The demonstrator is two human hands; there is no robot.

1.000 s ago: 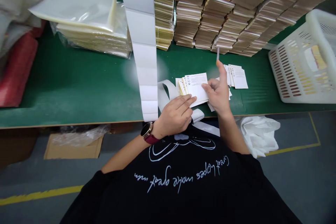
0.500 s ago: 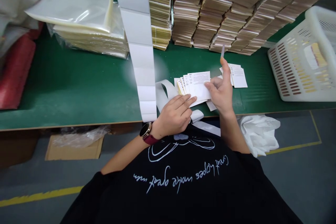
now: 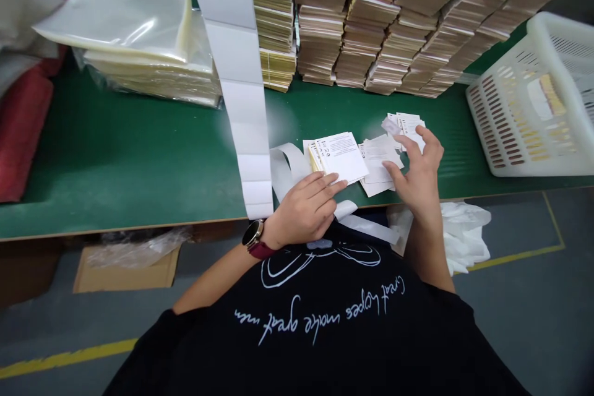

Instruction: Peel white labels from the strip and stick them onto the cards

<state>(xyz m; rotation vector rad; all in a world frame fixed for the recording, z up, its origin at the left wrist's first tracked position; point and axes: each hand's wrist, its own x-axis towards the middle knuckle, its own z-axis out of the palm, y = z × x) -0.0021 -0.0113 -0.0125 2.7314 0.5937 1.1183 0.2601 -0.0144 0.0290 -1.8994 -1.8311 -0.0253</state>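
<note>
My left hand [image 3: 306, 207], with a watch on the wrist, lies with its fingers stretched over the lower edge of a stack of white printed cards [image 3: 344, 158]. To the right, my right hand [image 3: 420, 176] is spread, thumb and fingers apart. A small translucent sticker [image 3: 391, 126] appears to cling to its index fingertip. Beneath and beside that hand are loose printed cards [image 3: 378, 161], and more cards [image 3: 411, 125] fan out behind it. A strip of blank white labels [image 3: 236, 62] hangs down to the left of the cards; its curled end [image 3: 290, 161] is near my left hand.
Tall stacks of cards [image 3: 320, 43] stand along the back of the green table [image 3: 162, 161]. Clear plastic bags [image 3: 134, 25] are piled at the left beside red material [image 3: 25, 130]. A white plastic basket [image 3: 505, 117] stands at the right.
My right hand has left the card stack and moved right over the loose cards, its fingers spreading. The sticker at its index finger has come lower. My left hand stays on the stack.
</note>
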